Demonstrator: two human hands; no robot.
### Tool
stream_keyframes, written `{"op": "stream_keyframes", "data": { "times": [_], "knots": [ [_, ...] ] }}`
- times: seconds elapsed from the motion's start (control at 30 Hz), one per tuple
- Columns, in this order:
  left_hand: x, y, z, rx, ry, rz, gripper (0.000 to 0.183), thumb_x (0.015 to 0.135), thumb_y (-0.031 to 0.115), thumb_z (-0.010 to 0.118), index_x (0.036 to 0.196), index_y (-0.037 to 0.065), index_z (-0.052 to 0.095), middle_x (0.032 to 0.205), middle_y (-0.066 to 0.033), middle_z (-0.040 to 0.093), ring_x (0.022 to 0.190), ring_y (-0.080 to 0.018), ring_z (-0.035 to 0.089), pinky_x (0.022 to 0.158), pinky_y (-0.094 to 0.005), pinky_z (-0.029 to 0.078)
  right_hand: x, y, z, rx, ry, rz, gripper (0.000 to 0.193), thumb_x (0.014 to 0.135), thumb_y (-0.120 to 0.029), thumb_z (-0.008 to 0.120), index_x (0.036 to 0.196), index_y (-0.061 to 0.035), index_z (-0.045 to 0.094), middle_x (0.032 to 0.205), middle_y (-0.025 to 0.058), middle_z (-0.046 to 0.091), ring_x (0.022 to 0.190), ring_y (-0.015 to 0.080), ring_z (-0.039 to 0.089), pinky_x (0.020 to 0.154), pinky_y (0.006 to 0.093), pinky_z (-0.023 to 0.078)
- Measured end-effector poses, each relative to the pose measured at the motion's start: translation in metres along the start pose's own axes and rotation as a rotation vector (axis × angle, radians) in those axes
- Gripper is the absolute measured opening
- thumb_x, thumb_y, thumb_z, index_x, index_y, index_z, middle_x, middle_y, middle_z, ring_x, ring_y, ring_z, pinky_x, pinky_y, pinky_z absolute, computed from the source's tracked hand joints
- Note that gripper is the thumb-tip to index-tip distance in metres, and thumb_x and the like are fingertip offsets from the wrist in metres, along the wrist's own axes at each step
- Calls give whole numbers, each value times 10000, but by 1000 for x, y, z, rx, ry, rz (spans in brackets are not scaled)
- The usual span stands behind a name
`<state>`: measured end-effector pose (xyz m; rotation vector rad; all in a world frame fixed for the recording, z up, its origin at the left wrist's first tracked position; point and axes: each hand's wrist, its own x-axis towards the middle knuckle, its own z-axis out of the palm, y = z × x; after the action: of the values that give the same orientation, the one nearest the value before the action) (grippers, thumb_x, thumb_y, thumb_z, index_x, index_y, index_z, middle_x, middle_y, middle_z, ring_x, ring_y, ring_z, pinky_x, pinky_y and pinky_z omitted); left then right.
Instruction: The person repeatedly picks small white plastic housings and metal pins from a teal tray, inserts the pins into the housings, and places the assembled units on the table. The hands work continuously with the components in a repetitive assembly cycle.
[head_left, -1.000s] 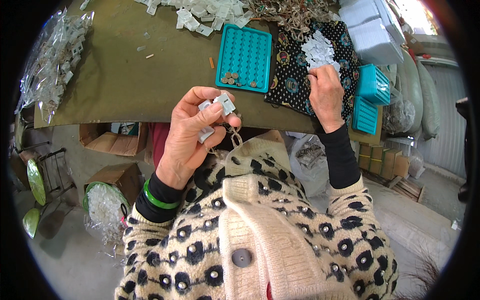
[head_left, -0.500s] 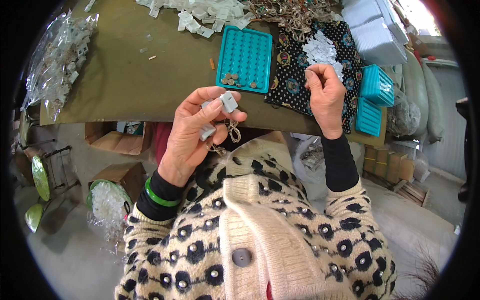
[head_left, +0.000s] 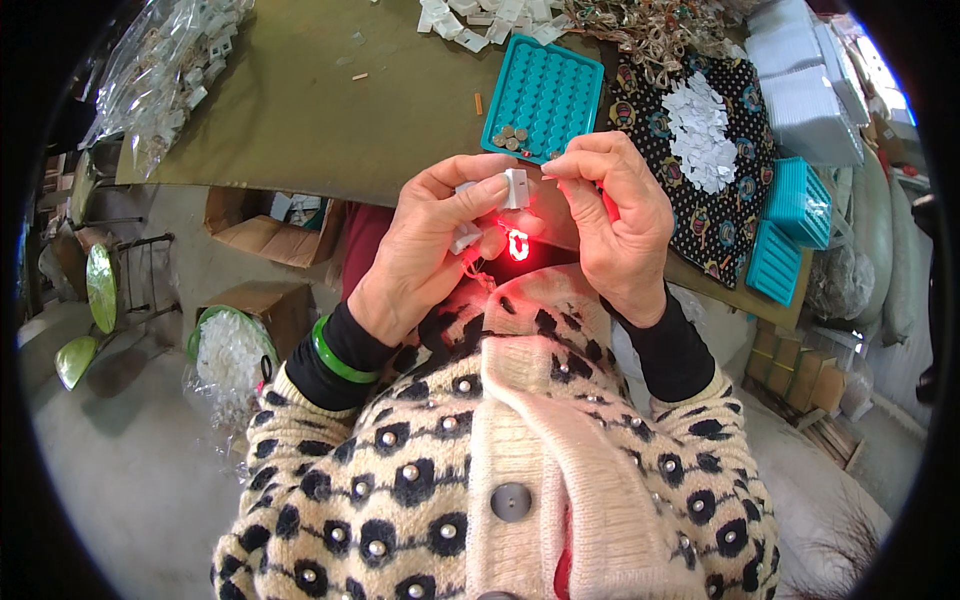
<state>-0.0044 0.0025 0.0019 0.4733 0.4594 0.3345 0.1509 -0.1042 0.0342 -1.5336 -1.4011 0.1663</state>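
Right hand [head_left: 610,215] now at left hand's [head_left: 425,255] white piece [head_left: 514,187], red glow [head_left: 517,244] new.

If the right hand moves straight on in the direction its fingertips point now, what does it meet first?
Probably the small white plastic piece held by the left hand. The right hand points leftward at it and seems to touch it already; depth is unclear.

Counts: teal plastic dimpled trays, 3 [head_left: 545,95] [head_left: 800,200] [head_left: 772,262]; brown cardboard boxes under table, 2 [head_left: 262,225] [head_left: 262,310]; green bangle, 1 [head_left: 335,355].
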Motion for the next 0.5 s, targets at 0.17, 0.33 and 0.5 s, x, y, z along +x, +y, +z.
{"op": "stream_keyframes", "data": {
  "times": [0.17,0.33,0.5],
  "knots": [
    [-1,-2,7,-10,42,11,249,964,127,614,1180,5,606,985,-146,683,760,-186,694,449,-204,464,-1,-3,5,-55,22,-65,137,846,74,626,951,-12,639,893,111,620,788,256,637,692,327,532],
    [0,-4,7,-35,-16,4,265,954,146,640,1165,-10,596,959,-128,690,728,-164,687,450,-209,475,-1,-5,5,6,-11,-9,153,827,93,620,940,-10,622,889,114,620,782,275,637,687,336,531],
    [-1,-5,9,-23,10,18,266,949,163,649,1147,-9,604,942,-111,682,688,-134,653,434,-206,465,0,-5,4,-9,-38,-73,161,801,102,628,919,-6,614,875,110,619,767,273,636,672,334,522]
  ]
}}
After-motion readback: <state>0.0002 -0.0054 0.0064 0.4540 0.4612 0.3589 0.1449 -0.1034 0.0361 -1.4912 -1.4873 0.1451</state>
